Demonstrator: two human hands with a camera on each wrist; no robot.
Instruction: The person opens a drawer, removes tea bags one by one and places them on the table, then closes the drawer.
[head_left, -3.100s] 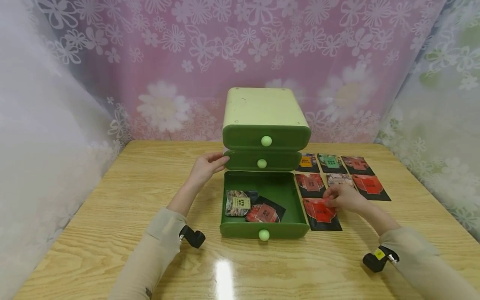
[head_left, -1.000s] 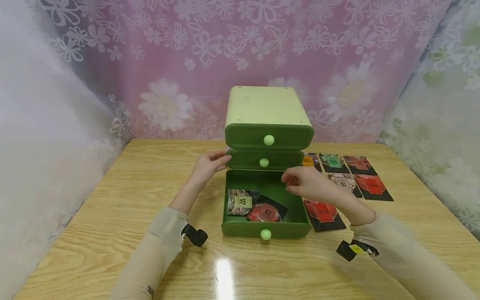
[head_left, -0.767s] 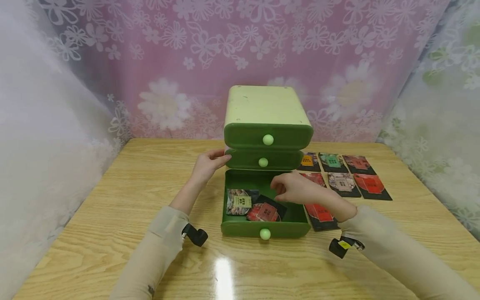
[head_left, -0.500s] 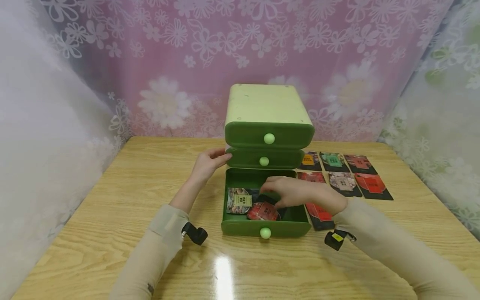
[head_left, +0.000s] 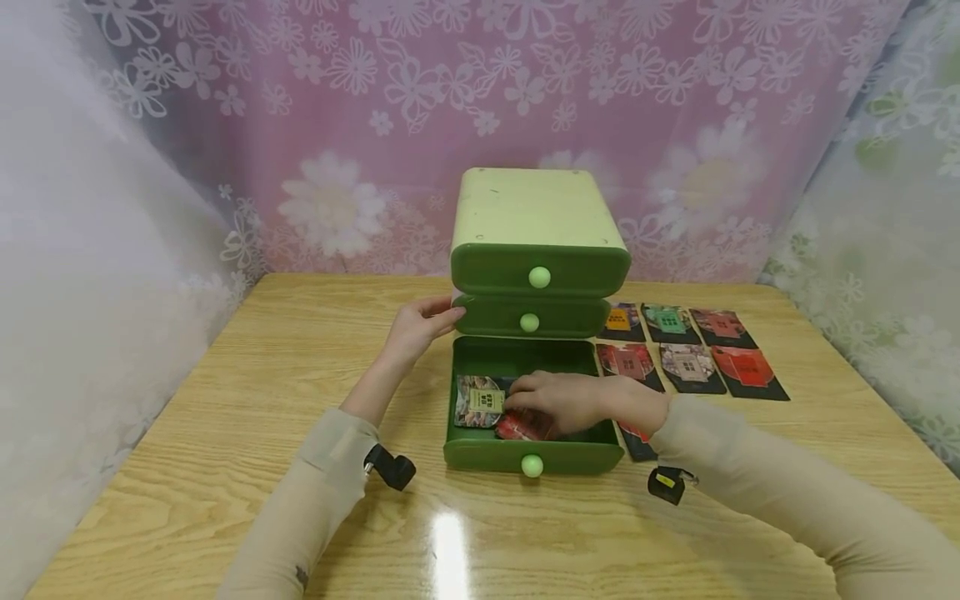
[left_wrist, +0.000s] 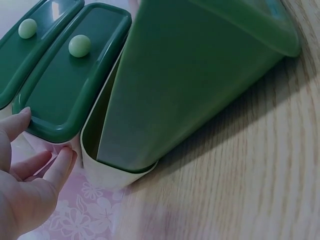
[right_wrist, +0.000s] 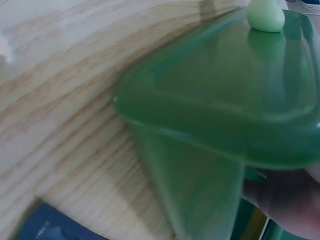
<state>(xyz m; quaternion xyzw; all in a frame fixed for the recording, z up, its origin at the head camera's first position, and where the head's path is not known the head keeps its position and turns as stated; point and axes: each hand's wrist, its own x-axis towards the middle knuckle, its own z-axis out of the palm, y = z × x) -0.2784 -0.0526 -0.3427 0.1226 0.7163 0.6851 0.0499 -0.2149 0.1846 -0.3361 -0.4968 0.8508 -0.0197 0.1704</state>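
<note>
A cream and green drawer cabinet stands mid-table with its bottom drawer pulled out. My left hand holds the left edge of the middle drawer. In the left wrist view, the thumb rests on the drawer front and the fingers bear on the cabinet's side. My right hand is down inside the bottom drawer, fingers bent over a red and black sachet; I cannot tell whether they pinch it. Left of it lies a sachet with a yellow-green label. In the right wrist view, the drawer wall hides most of the hand.
Several flat sachets lie in rows right of the cabinet, among them a green-labelled one and a red one. My right forearm covers part of the nearest red sachet. The top drawer is closed. A floral curtain hangs behind the wooden table.
My right hand has left the sachet on the table, crossed left over the bottom drawer and sunk down onto the red sachet there. My left hand has stayed on the cabinet.
</note>
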